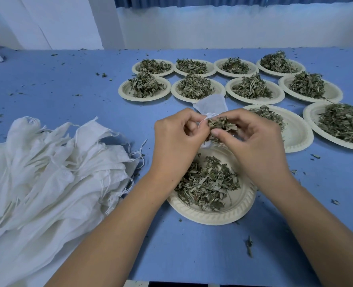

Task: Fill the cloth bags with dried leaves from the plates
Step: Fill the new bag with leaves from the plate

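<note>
While the bag (210, 103) is being held above the near plate (213, 216), its mouth is being pinched by the left grip (177, 133), and a clump of leaves (221, 125) is being grasped by the right grip (252, 141) at that mouth. On the plate, loose leaves (208, 183) are lying. Spare bags (47, 172) are lying piled at the left of the table (68, 83); further plates (279, 96) are standing beyond.

Cloth bags (47, 172) lie heaped at the table's (57, 83) near left. One plate (213, 215) sits near-centre. Ten more plates (128, 91) stand behind, toward the right edge.
</note>
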The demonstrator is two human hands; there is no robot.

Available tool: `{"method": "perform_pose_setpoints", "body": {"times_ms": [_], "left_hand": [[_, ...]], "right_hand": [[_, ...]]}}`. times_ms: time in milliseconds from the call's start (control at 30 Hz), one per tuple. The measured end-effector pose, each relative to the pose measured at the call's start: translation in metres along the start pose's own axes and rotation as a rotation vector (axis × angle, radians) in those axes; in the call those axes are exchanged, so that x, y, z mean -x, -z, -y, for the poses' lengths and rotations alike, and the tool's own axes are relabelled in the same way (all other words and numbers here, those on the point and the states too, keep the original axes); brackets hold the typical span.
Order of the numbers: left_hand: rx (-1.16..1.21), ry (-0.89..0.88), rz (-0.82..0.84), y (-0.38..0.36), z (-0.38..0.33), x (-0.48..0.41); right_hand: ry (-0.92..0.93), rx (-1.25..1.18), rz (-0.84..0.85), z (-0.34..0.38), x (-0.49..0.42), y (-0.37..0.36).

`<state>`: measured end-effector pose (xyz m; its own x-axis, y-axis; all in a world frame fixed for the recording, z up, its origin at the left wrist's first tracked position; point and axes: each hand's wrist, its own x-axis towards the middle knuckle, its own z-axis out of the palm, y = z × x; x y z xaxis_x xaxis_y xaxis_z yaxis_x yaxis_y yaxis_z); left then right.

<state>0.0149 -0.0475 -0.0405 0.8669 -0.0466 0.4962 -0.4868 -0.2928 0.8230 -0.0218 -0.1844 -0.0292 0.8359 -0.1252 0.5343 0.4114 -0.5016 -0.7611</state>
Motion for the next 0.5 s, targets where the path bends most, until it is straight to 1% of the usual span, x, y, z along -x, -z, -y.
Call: {"method": "perform_pose_setpoints", "body": {"times_ms": [33, 100, 167, 200, 267, 333, 400, 500], "left_hand": [[0.022, -0.008, 0.014, -0.0003, -0.0009, 0.0012], [0.057, -0.034, 0.043, -0.0014, -0.0026, 0.0039], [0.069, -0.046, 0.059, -0.0029, -0.0036, 0.0057], [0.068, -0.04, 0.054, -0.0033, -0.0037, 0.0054], [0.067, -0.003, 0.016, -0.0025, -0.0022, 0.0027], [0.081, 0.041, -0.033, -0.0002, 0.0005, -0.0012], [0.098, 0.071, -0.051, 0.0012, 0.0016, -0.003], [0.111, 0.085, -0.028, 0.0001, -0.0001, -0.0013]], "right_hand": [[0.021, 0.042, -0.03, -0.0017, 0.0002, -0.0005], [0.116, 0.213, -0.043, -0.0047, 0.0008, -0.003], [0.195, 0.337, 0.024, -0.0057, 0.0005, -0.0053], [0.203, 0.34, 0.089, -0.0057, 0.0001, -0.0051], [0.171, 0.27, 0.227, -0.0036, -0.0002, -0.0039], [0.116, 0.202, 0.304, -0.0024, -0.0007, -0.0006], [0.118, 0.215, 0.291, -0.0024, -0.0016, 0.0016], [0.147, 0.209, 0.181, -0.0002, -0.0038, 0.0029]]}}
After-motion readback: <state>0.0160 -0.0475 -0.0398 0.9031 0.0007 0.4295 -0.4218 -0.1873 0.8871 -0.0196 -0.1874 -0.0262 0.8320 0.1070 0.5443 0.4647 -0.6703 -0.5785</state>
